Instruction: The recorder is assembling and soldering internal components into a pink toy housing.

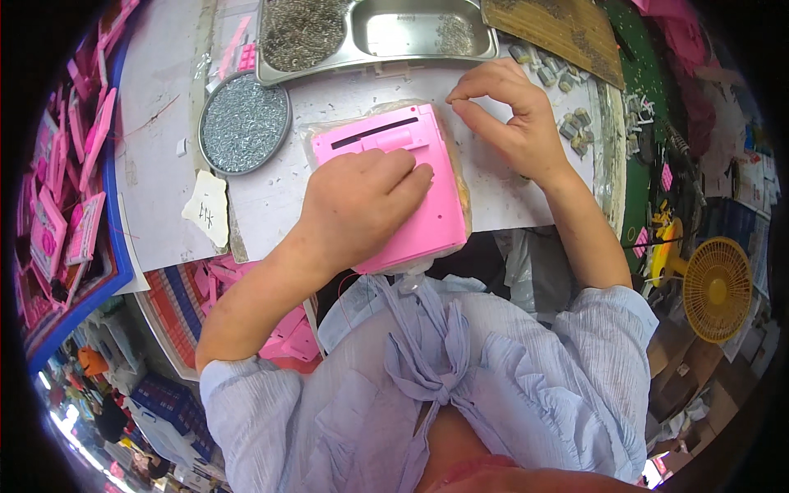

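A pink plastic case point(411, 177) with a dark slot near its far edge lies flat on the white worktop, on a thin pad. My left hand point(362, 201) rests palm down on the case, fingers pressing its top. My right hand point(505, 115) hovers just right of the case's far corner, thumb and forefinger pinched together; whether a tiny part sits between them I cannot tell.
A round tin of small screws point(244, 123) stands left of the case. A steel divided tray point(382, 33) with more small metal parts is at the back. Pink parts fill a blue bin point(74, 197) at left. A yellow fan point(717, 287) is at right.
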Demonstrator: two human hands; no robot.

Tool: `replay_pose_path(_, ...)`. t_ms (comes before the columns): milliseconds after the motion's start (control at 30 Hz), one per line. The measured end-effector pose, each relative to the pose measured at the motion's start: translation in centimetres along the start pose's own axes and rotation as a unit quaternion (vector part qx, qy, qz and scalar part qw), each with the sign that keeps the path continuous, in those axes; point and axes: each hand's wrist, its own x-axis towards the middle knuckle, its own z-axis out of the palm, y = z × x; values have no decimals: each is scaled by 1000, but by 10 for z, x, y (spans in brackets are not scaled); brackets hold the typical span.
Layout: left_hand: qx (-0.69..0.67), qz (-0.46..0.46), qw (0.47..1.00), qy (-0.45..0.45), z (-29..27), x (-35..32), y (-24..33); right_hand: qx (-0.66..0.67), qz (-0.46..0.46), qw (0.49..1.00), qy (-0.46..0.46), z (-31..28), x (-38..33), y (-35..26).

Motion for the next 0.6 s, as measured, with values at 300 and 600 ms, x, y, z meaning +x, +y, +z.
replay_pose_path(300, 99, 65, 991, -58, 7, 4, 3, 8, -23, 999, 22, -3, -7, -4)
replay_pose_path(600, 59, -7, 998, -20, -7, 4, 8, 9, -39, 999, 29, -5, -15, -18)
